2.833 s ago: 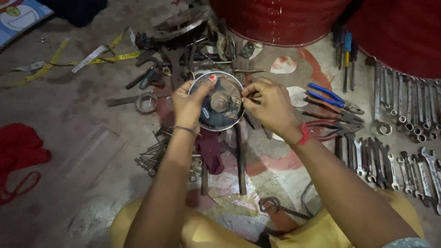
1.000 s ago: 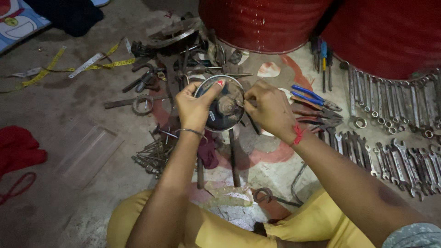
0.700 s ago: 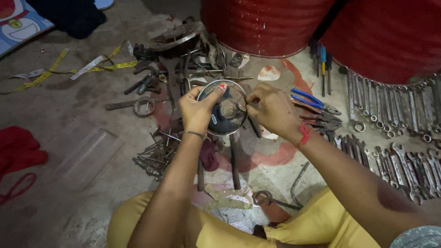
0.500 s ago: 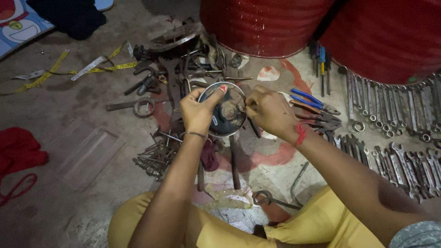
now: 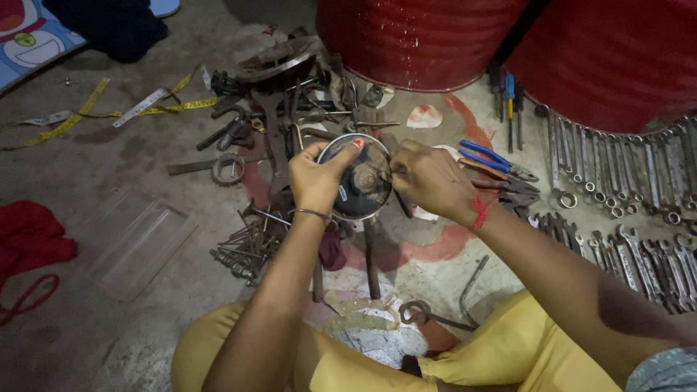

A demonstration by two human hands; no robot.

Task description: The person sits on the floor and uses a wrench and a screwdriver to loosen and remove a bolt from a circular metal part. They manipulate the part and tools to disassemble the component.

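Concrete floor strewn with spanners (image 5: 639, 210): left hand (image 5: 314, 181) clasps the round metal part (image 5: 359, 178), right hand (image 5: 428, 178) pinching something small at its hub, which could slip and vanish among the clutter.

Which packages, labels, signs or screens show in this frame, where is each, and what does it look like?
Cartoon-printed sheet: top left corner on the floor, blue with a white and red figure.
Small label: on the round dark part held by the left hand; pale, tiny, unreadable.
Clear plastic package: left of the bolts, flat, rectangular, transparent.
No screens or signs show.
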